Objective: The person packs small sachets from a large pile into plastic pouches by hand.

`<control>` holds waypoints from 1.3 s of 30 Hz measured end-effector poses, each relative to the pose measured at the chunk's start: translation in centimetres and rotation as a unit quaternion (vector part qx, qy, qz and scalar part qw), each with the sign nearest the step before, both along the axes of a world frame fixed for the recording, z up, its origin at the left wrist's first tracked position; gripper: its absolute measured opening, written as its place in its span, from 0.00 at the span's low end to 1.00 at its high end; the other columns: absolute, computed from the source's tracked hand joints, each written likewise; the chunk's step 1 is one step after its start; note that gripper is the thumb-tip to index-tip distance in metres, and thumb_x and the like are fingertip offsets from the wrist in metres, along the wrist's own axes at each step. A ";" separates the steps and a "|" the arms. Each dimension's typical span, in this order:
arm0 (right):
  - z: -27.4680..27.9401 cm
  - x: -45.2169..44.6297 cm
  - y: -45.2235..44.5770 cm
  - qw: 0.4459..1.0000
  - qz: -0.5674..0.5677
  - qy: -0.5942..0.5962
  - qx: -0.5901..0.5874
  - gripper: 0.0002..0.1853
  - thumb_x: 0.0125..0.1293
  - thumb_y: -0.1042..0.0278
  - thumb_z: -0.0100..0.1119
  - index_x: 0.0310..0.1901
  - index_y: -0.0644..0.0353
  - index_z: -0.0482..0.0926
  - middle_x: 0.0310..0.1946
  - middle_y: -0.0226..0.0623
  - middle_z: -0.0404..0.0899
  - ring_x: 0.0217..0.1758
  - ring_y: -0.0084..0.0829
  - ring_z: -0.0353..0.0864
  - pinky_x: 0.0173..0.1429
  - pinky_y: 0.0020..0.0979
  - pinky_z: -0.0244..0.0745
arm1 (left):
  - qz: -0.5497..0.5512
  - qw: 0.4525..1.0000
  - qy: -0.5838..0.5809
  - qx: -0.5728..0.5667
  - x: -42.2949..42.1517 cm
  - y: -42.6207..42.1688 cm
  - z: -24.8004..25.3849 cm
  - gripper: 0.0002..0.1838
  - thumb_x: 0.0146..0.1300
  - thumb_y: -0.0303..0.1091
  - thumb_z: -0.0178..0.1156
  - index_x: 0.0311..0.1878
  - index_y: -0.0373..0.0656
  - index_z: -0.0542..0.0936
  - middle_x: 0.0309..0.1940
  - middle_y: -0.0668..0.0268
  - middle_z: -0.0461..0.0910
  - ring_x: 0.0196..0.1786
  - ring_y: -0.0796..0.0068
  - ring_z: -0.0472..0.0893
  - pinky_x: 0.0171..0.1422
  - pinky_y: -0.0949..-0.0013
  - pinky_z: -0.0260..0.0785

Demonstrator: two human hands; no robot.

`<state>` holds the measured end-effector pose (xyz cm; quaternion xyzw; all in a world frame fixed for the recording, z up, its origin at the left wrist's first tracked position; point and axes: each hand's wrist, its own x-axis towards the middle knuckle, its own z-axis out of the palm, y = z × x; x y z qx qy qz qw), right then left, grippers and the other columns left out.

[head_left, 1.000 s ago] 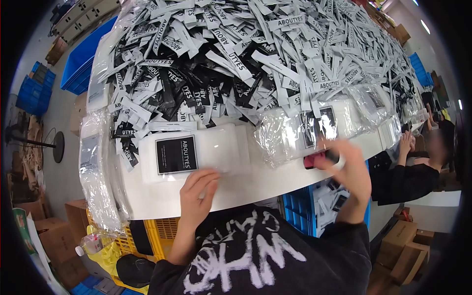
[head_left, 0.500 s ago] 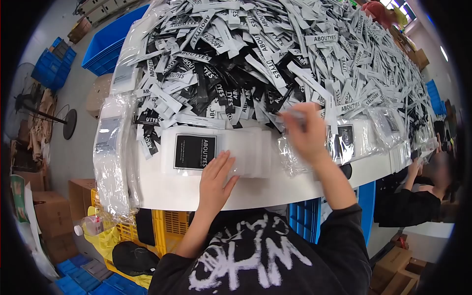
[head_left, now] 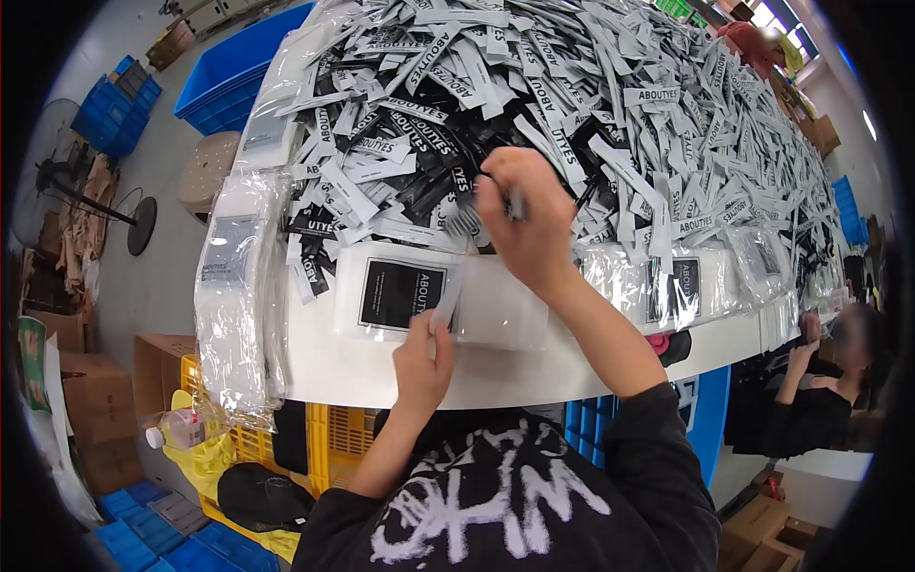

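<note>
My left hand (head_left: 424, 367) is closed, pinching a pale narrow strip (head_left: 446, 303) over the front stack of plastic bags (head_left: 500, 310). Whether this strip is a packet or a lifted bag edge, I cannot tell. The top bag shows a black label (head_left: 391, 293) with white print, partly covered by the strip. My right hand (head_left: 529, 210) hovers at the near edge of a big heap of slim black and white stick packets (head_left: 419, 143). Its fingers are curled and somewhat blurred; what they hold is hidden.
More clear bags (head_left: 233, 296) lie along the white table's (head_left: 334, 377) left edge. Others (head_left: 701, 281) lie to the right, below the heap. Yellow crates (head_left: 338, 434) and a blue crate (head_left: 591, 429) stand under the front edge. Another person (head_left: 810, 391) is at the right.
My right hand has moved left and away from me, from the right-hand bags to the heap. My left hand has gone from lying flat on the bags to pinching the pale strip.
</note>
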<state>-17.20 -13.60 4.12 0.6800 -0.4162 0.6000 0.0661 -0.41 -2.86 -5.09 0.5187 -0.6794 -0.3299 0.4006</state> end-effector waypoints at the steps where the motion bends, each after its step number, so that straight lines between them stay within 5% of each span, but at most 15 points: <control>1: 0.9 -0.8 1.8 0.996 0.036 -0.029 0.076 0.08 0.53 0.81 0.61 0.30 0.62 0.70 0.26 0.37 0.75 0.25 0.30 0.73 0.26 0.27 0.69 | 0.022 0.999 0.021 0.022 0.0 -0.2 0.8 0.11 0.64 0.26 0.54 0.48 0.35 0.76 0.34 0.52 0.80 0.35 0.54 0.81 0.36 0.64 0.72; 4: -0.2 -2.0 8.2 0.917 0.227 -0.276 0.176 0.11 0.58 0.84 0.55 0.25 0.62 0.63 0.22 0.35 0.74 0.22 0.23 0.68 0.25 0.24 0.63 | 0.038 0.999 -0.001 -0.011 0.6 -0.3 2.9 0.06 0.62 0.27 0.56 0.41 0.35 0.76 0.25 0.57 0.79 0.25 0.57 0.79 0.29 0.65 0.69; 6: -1.8 -2.5 12.0 0.980 0.097 -0.155 0.074 0.14 0.60 0.84 0.53 0.24 0.60 0.59 0.21 0.34 0.72 0.22 0.22 0.67 0.25 0.23 0.61 | 0.017 0.995 -0.027 -0.096 1.1 0.3 3.7 0.05 0.61 0.27 0.56 0.39 0.36 0.76 0.26 0.57 0.79 0.25 0.58 0.80 0.29 0.65 0.70; 7: -3.2 -2.1 13.5 0.971 0.098 -0.206 0.069 0.13 0.60 0.84 0.54 0.25 0.60 0.61 0.21 0.34 0.72 0.22 0.21 0.67 0.25 0.22 0.60 | 0.006 0.994 -0.029 -0.108 1.2 0.7 4.4 0.04 0.59 0.26 0.57 0.37 0.36 0.76 0.26 0.57 0.79 0.24 0.59 0.80 0.29 0.65 0.70; 8: -4.8 -1.7 14.9 0.959 0.099 -0.256 0.064 0.12 0.59 0.84 0.56 0.27 0.61 0.63 0.21 0.34 0.72 0.22 0.20 0.67 0.25 0.20 0.59 | -0.007 0.998 -0.010 -0.064 1.1 1.1 4.7 0.05 0.59 0.26 0.57 0.37 0.36 0.75 0.26 0.57 0.79 0.24 0.59 0.80 0.29 0.65 0.70; 11: -9.0 -2.7 19.4 0.920 -0.058 -0.177 0.346 0.08 0.64 0.74 0.58 0.29 0.63 0.70 0.16 0.30 0.71 0.18 0.20 0.66 0.24 0.21 0.61 | -0.041 0.996 0.047 0.057 0.7 1.8 4.1 0.07 0.58 0.27 0.57 0.38 0.37 0.71 0.23 0.57 0.77 0.22 0.60 0.79 0.28 0.65 0.69; 14: -9.9 -2.4 21.1 0.927 0.022 -0.312 0.207 0.10 0.66 0.70 0.57 0.27 0.62 0.71 0.14 0.29 0.69 0.16 0.21 0.67 0.23 0.21 0.61 | -0.115 0.982 -0.041 0.145 0.1 1.3 4.2 0.08 0.58 0.27 0.57 0.37 0.39 0.68 0.20 0.58 0.74 0.20 0.61 0.77 0.25 0.65 0.67; 18: -11.3 -3.6 22.1 0.942 -0.084 -0.064 0.319 0.09 0.62 0.76 0.55 0.23 0.62 0.71 0.14 0.36 0.68 0.15 0.24 0.69 0.23 0.23 0.63 | -0.135 0.982 -0.038 0.124 -1.3 1.1 5.6 0.08 0.64 0.29 0.54 0.31 0.37 0.69 0.14 0.56 0.69 0.17 0.58 0.74 0.22 0.65 0.63; 22: -9.8 -2.6 22.0 0.849 0.024 -0.236 0.473 0.03 0.58 0.77 0.58 0.29 0.65 0.75 0.17 0.41 0.72 0.17 0.34 0.73 0.27 0.27 0.67 | -0.128 0.977 0.006 0.173 -0.7 0.5 5.6 0.09 0.65 0.28 0.55 0.29 0.34 0.73 0.15 0.59 0.73 0.17 0.74 0.75 0.23 0.71 0.65; 25: -6.1 -0.5 19.4 0.845 0.038 -0.284 0.450 0.07 0.64 0.71 0.57 0.32 0.65 0.78 0.15 0.33 0.71 0.16 0.27 0.68 0.23 0.25 0.61 | -0.175 0.953 0.034 0.246 -0.4 1.0 5.2 0.07 0.64 0.27 0.55 0.32 0.33 0.74 0.16 0.60 0.74 0.19 0.79 0.75 0.25 0.72 0.68; 29: -5.0 0.0 18.9 0.855 0.086 -0.115 0.499 0.11 0.56 0.69 0.64 0.41 0.63 0.80 0.28 0.41 0.80 0.30 0.36 0.82 0.35 0.29 0.73 | -0.246 0.965 0.014 0.085 -1.7 3.5 3.8 0.04 0.60 0.24 0.57 0.31 0.33 0.74 0.23 0.61 0.77 0.27 0.80 0.79 0.32 0.74 0.70; 32: -3.5 -1.6 18.6 0.758 0.202 -0.213 0.582 0.10 0.60 0.67 0.62 0.40 0.64 0.79 0.27 0.38 0.80 0.29 0.29 0.80 0.35 0.27 0.71 | -0.252 0.905 0.158 0.304 -1.0 3.8 4.4 0.06 0.61 0.26 0.58 0.30 0.34 0.74 0.22 0.66 0.75 0.27 0.85 0.74 0.30 0.77 0.66; 36: -4.7 -2.3 18.9 0.655 0.265 -0.380 0.596 0.09 0.67 0.68 0.54 0.39 0.65 0.78 0.26 0.37 0.81 0.28 0.16 0.75 0.32 0.26 0.70 | -0.259 0.877 0.231 0.333 -0.7 4.0 3.5 0.11 0.64 0.29 0.59 0.27 0.36 0.71 0.23 0.69 0.75 0.27 0.89 0.68 0.30 0.80 0.61; 37: -4.6 -2.3 18.9 0.646 0.265 -0.398 0.595 0.07 0.64 0.71 0.56 0.39 0.66 0.78 0.26 0.41 0.80 0.27 0.24 0.78 0.33 0.27 0.70 | -0.251 0.877 0.254 0.321 -0.8 3.9 3.5 0.11 0.64 0.28 0.58 0.26 0.35 0.71 0.22 0.68 0.73 0.26 0.86 0.68 0.29 0.78 0.61; 39: -3.1 -2.0 18.8 0.742 0.218 -0.231 0.590 0.07 0.60 0.73 0.58 0.38 0.66 0.78 0.26 0.44 0.80 0.28 0.32 0.79 0.34 0.28 0.70 | -0.246 0.929 0.163 0.223 -1.1 3.7 4.0 0.09 0.59 0.27 0.61 0.28 0.34 0.71 0.22 0.64 0.73 0.25 0.76 0.72 0.30 0.74 0.63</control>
